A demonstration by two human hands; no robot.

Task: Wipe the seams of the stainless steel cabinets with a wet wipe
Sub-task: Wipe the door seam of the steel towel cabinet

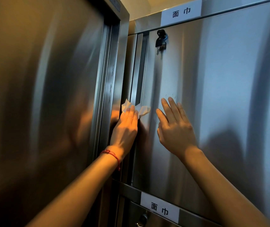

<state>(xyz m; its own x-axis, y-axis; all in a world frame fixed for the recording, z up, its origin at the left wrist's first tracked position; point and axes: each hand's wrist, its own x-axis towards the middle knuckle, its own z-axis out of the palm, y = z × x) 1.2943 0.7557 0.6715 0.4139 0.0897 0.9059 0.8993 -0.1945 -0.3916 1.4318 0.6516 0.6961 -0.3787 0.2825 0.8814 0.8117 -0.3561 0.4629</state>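
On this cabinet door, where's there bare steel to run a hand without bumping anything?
Bare steel lies right of the right hand, across the door between the upper label and the lower label. It is crowded along the left seam, where the left hand presses the wet wipe, and under the hanging keys.

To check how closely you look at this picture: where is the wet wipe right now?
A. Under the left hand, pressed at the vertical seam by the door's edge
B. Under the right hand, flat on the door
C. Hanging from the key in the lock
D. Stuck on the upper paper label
A: the wet wipe sticks out from under the left hand at the seam, while the right hand lies bare on the door.
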